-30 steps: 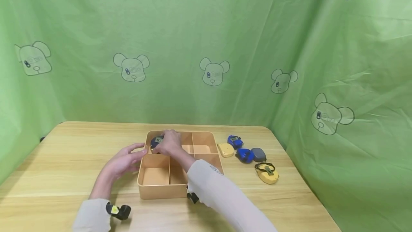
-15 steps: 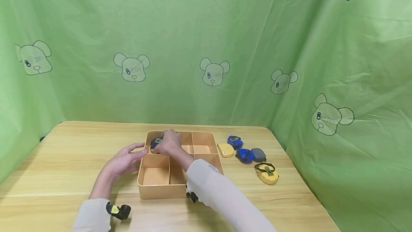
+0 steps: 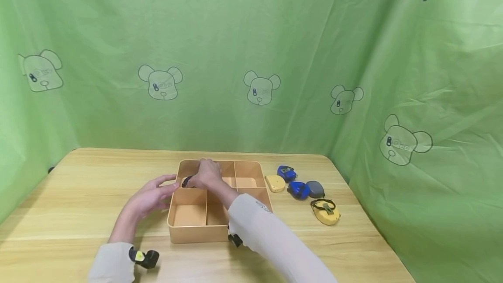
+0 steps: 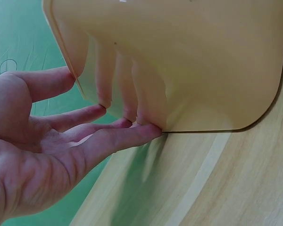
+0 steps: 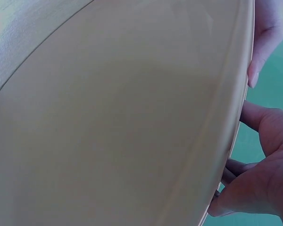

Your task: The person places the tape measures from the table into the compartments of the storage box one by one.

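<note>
My right hand reaches down into the back left compartment of the tan divided box. Its fingers grip a dark tape measure, mostly hidden behind the hand. At the box's left side is my left hand, thumb near the rim. In the left wrist view, its extended fingertips touch the smooth outer wall. The box's wall fills most of the right wrist view, and the compartment's inside does not show there.
Right of the box lie a pale yellow tape measure, two blue tape measures, a grey one and a yellow one with a black strap. Green curtains stand behind and beside the wooden table.
The dark tape measure has gone lower into the back left compartment, and less of it shows beside my right hand. My left hand stays at the box's side.
</note>
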The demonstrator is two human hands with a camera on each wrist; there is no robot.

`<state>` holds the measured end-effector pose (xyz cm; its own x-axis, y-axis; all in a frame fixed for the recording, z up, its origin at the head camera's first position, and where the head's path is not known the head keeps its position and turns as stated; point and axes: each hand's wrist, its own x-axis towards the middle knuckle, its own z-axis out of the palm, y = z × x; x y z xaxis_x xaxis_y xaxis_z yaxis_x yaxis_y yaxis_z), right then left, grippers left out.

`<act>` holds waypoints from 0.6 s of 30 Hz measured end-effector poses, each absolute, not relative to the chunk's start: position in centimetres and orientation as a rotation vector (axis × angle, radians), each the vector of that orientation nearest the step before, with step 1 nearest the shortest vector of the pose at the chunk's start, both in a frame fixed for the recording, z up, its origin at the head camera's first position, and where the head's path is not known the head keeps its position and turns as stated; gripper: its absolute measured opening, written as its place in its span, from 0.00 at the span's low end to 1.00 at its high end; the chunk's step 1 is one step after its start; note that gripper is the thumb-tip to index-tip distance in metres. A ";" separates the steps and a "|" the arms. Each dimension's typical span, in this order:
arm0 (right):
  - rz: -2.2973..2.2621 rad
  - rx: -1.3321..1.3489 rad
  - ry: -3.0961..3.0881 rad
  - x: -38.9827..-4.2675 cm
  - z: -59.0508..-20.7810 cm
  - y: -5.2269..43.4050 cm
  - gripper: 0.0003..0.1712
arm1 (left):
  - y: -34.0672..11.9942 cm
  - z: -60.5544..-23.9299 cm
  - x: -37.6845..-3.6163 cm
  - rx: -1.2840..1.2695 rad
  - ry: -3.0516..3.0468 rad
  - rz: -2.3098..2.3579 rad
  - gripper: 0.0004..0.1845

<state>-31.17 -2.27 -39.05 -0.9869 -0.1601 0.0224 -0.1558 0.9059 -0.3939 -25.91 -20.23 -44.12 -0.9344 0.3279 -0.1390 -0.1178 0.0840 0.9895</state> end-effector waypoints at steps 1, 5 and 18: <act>-0.634 -0.253 3.054 -31.2 -39.1 -2.3 0.33 | -20.2 -44.1 -25.9 0.207 2.043 1.917 0.38; -0.639 -0.257 3.050 -31.1 -39.0 -2.2 0.33 | -20.2 -44.2 -25.9 0.217 2.033 1.921 0.39; -0.692 -0.278 3.020 -31.0 -39.1 -2.0 0.35 | -20.3 -44.2 -26.0 0.225 2.027 1.926 0.40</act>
<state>-31.03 -2.01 -39.06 -0.9835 -0.1804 0.0103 -0.1668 0.8850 -0.4347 -25.97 -20.25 -44.18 -0.9316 0.3389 -0.1315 -0.1140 0.0712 0.9909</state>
